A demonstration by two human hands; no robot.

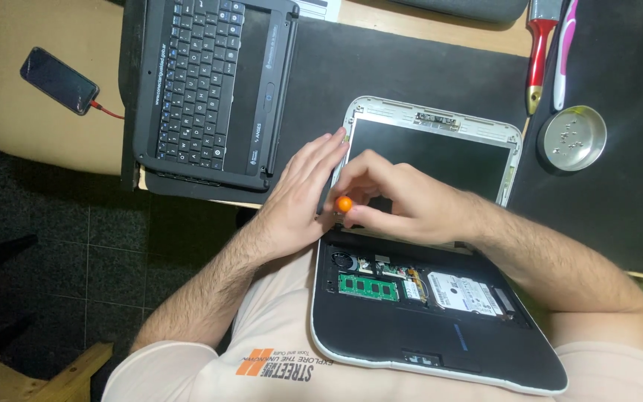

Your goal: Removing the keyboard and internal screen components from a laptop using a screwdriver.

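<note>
A small open laptop rests partly on my lap, its base [426, 327] stripped of the keyboard so a green memory board [368, 287] and a silver hard drive [464, 293] show. Its screen panel [440, 152] lies back on the black mat. My right hand [400, 199] pinches a small screwdriver with an orange cap [344, 203] at the left hinge. My left hand [303, 195] lies flat against the left edge of the screen frame, fingers extended, steadying it.
The removed black keyboard panel [206, 82] lies at the upper left. A phone [59, 80] with a red cable sits on a beige seat. A round metal dish [572, 138] with several screws, a red-handled brush [538, 56] and a pink-white tool [564, 52] lie upper right.
</note>
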